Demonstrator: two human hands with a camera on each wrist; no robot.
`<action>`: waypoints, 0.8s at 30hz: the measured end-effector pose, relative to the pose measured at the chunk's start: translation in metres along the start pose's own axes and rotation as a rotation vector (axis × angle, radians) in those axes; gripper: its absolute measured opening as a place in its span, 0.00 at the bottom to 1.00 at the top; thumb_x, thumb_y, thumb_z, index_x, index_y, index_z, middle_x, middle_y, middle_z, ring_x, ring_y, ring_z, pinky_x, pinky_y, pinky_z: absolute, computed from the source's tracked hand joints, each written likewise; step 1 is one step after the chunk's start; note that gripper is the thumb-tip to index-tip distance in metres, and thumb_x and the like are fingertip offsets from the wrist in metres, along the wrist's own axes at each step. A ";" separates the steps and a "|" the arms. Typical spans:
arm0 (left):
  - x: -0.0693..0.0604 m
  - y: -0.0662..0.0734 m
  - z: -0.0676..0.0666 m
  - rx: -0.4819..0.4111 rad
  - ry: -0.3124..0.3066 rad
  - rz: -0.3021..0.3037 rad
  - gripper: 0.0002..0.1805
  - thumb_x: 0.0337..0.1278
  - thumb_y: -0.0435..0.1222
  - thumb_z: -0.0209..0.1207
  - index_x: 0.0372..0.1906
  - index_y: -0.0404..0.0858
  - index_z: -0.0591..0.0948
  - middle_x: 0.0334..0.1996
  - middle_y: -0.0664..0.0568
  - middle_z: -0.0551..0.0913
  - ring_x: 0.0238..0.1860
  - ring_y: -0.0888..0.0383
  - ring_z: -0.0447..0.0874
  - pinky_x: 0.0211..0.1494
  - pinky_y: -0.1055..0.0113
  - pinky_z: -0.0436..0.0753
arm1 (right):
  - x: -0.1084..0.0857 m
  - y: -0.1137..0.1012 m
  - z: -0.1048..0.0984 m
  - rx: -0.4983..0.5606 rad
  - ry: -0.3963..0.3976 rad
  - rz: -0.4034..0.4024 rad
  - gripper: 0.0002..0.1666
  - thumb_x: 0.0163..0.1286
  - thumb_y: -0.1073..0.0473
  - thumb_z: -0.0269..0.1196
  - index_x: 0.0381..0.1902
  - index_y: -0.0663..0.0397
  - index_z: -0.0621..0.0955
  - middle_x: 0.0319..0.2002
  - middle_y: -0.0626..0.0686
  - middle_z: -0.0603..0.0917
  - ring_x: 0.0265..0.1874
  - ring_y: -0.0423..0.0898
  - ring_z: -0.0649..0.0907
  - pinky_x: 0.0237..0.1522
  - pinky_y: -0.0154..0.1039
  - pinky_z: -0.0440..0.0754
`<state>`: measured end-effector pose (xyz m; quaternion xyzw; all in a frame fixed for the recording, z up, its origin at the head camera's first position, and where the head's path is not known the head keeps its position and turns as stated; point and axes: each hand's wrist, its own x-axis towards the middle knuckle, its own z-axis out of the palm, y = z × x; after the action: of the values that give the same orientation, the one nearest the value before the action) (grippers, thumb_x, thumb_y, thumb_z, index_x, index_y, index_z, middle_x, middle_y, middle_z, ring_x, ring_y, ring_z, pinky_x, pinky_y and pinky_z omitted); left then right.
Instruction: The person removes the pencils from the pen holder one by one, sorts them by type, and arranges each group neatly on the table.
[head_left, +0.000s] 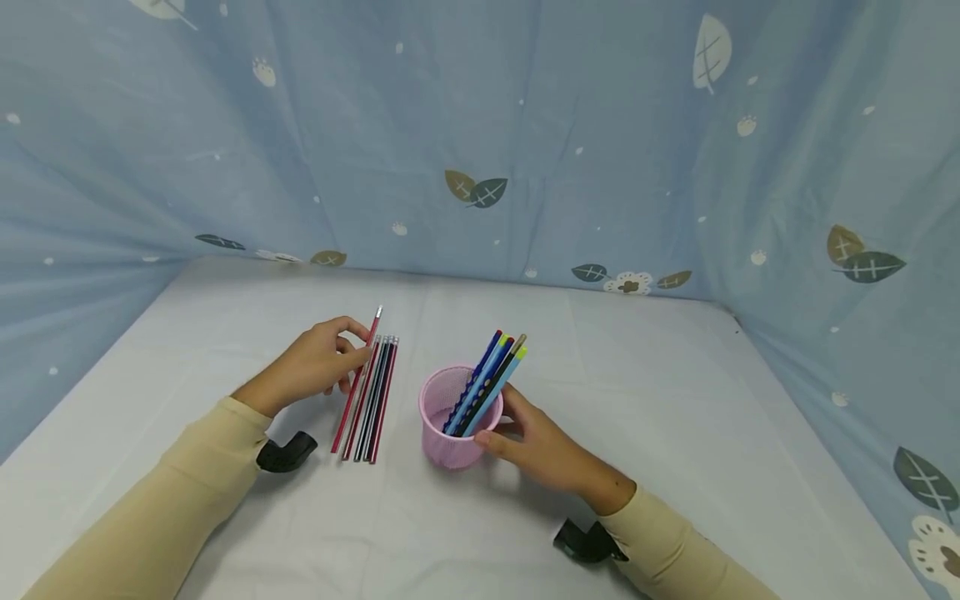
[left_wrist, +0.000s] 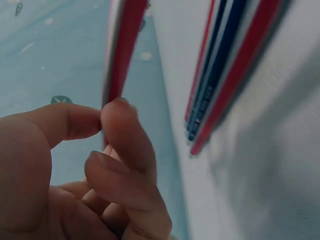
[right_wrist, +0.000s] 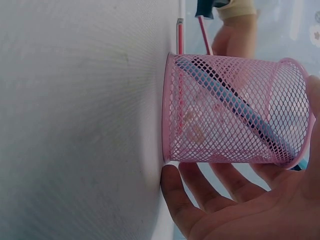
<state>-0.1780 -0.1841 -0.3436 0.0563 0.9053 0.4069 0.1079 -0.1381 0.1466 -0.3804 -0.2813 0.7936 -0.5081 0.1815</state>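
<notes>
My left hand (head_left: 318, 360) pinches a red-striped pencil (head_left: 346, 415) between thumb and fingertips, and in the left wrist view this pencil (left_wrist: 122, 47) is raised off the white surface. Right beside it, several red and dark-blue striped pencils (head_left: 380, 400) lie side by side. A pink mesh pencil cup (head_left: 448, 454) stands upright to their right. Several blue, dotted and dark pencils (head_left: 495, 379) lean inside it toward the right. My right hand (head_left: 547, 450) holds the cup's right side, thumb at the front of the rim; the right wrist view shows its fingers (right_wrist: 225, 180) along the mesh wall.
A white cloth (head_left: 660, 400) covers the table. Blue leaf-print fabric (head_left: 570, 108) hangs behind and at both sides. A black wrist mount (head_left: 287, 452) sits under the left sleeve, and another mount (head_left: 588, 542) under the right one.
</notes>
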 end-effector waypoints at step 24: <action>0.010 -0.023 0.006 0.039 -0.053 -0.061 0.20 0.71 0.41 0.54 0.59 0.33 0.72 0.24 0.48 0.81 0.18 0.57 0.76 0.22 0.63 0.75 | -0.002 0.001 -0.001 -0.002 -0.002 -0.021 0.47 0.73 0.42 0.61 0.80 0.39 0.50 0.76 0.50 0.62 0.70 0.53 0.72 0.67 0.55 0.74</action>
<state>-0.1869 -0.1931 -0.3667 0.0417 0.9113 0.3839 0.1429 -0.1371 0.1488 -0.3814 -0.2903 0.7910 -0.5089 0.1763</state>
